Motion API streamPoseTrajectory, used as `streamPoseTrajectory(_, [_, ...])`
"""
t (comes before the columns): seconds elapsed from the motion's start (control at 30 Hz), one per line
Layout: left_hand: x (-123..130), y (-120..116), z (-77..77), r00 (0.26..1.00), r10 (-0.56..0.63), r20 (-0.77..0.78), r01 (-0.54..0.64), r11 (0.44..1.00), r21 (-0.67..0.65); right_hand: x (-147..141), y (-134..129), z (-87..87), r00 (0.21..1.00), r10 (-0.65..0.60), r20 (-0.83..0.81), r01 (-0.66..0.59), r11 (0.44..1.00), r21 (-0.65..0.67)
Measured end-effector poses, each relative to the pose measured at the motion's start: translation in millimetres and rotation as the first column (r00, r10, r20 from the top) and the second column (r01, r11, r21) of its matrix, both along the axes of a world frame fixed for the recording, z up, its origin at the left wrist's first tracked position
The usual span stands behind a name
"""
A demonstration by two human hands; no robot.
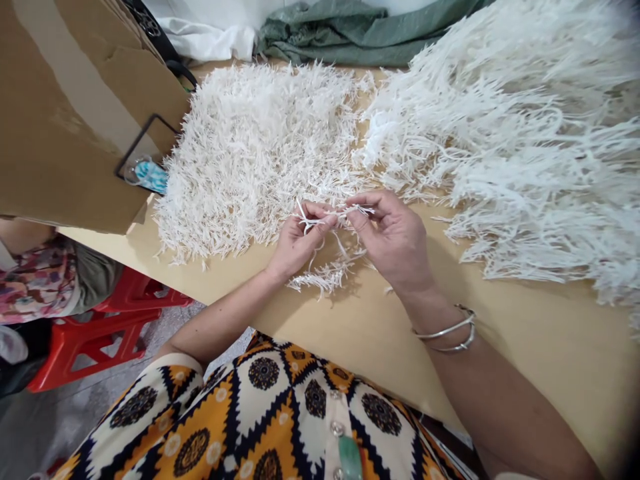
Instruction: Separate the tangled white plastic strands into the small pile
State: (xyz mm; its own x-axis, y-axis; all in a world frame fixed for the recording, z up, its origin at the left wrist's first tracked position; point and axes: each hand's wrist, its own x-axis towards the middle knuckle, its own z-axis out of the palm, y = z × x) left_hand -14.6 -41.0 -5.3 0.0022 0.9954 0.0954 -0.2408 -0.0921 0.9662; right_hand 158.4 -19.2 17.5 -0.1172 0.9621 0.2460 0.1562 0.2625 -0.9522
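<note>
Between my two hands, just above the table, is a thin white branching strand (343, 215). My left hand (300, 240) pinches one end of it between thumb and forefinger. My right hand (393, 233) pinches the other end, its fingertips a short way from the left ones. Under my hands lies a small loose tuft of white strands (325, 277) on the table. Right behind my fingers spreads a broad pile of short white feathery pieces (250, 153).
A heap of longer white strands (540, 173) covers the right side of the table (310, 333). At left stand a cardboard box (75, 120) and a black wire frame (143, 143). Green cloth (345, 33) lies at the back. Red stools (95, 340) and a seated person (45, 280) are beyond the left edge.
</note>
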Motion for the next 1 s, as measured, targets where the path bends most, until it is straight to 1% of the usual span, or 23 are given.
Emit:
streamPoseTrajectory(0.1, [-1,1,-4.3,1.000,0.025,0.006,-0.024,0.999,-0.022,0,0,1.9,0.999,0.024,-0.047,-0.027,0.997,-0.068])
streamPoseTrajectory(0.17, [-1,1,-3.1,1.000,0.023,0.011,-0.023,1.000,-0.019,-1,-2,4.1,0.997,0.029,-0.071,-0.036,0.995,-0.093])
streamPoseTrajectory(0.3, [0,2,4.1,0.999,-0.021,-0.025,0.019,0.997,-0.076,-3,-6,8.9,0.998,0.036,-0.055,-0.039,0.997,-0.065])
streamPoseTrajectory(0.4, [0,3,4.4,0.999,-0.023,-0.041,0.018,0.995,-0.098,-4,-7,9.2,0.997,0.048,-0.068,-0.052,0.998,-0.045])
streamPoseTrajectory(0.5, [-2,5,0.6,0.999,0.017,-0.035,-0.019,0.999,-0.041,-3,-3,5.9,0.995,0.068,-0.078,-0.070,0.997,-0.028])
streamPoseTrajectory(0.57, [-4,6,-1.1,0.998,0.035,-0.053,-0.035,0.999,0.015,-1,-1,2.8,0.997,0.068,-0.034,-0.069,0.998,-0.010])
streamPoseTrajectory(0.67, [-4,6,-0.1,0.994,0.052,-0.098,-0.041,0.993,0.112,0,1,-1.5,0.999,0.024,0.036,-0.025,1.000,0.008])
streamPoseTrajectory(0.73, [-5,5,2.0,0.991,0.062,-0.119,-0.047,0.991,0.121,0,1,-3.2,0.999,-0.001,0.044,0.000,1.000,0.016])
streamPoseTrajectory(0.8, [-5,5,4.0,0.987,0.104,-0.122,-0.094,0.992,0.087,-1,-1,-3.2,1.000,-0.011,0.030,0.009,0.999,0.052])
streamPoseTrajectory(0.87, [-6,5,5.6,0.981,0.155,-0.117,-0.153,0.988,0.031,-2,-3,-1.9,1.000,-0.017,0.013,0.016,0.992,0.125])
streamPoseTrajectory(0.9, [-7,5,6.1,0.980,0.161,-0.115,-0.162,0.987,0.002,-3,-4,-0.9,1.000,-0.018,0.017,0.015,0.987,0.163])
streamPoseTrajectory(0.93, [-9,5,6.6,0.982,0.150,-0.117,-0.154,0.988,-0.026,-3,-6,0.2,0.999,-0.016,0.030,0.009,0.981,0.192])
streamPoseTrajectory(1.0, [-11,6,6.9,0.987,0.094,-0.130,-0.103,0.992,-0.066,-3,-8,2.0,0.998,-0.004,0.068,-0.011,0.976,0.216])
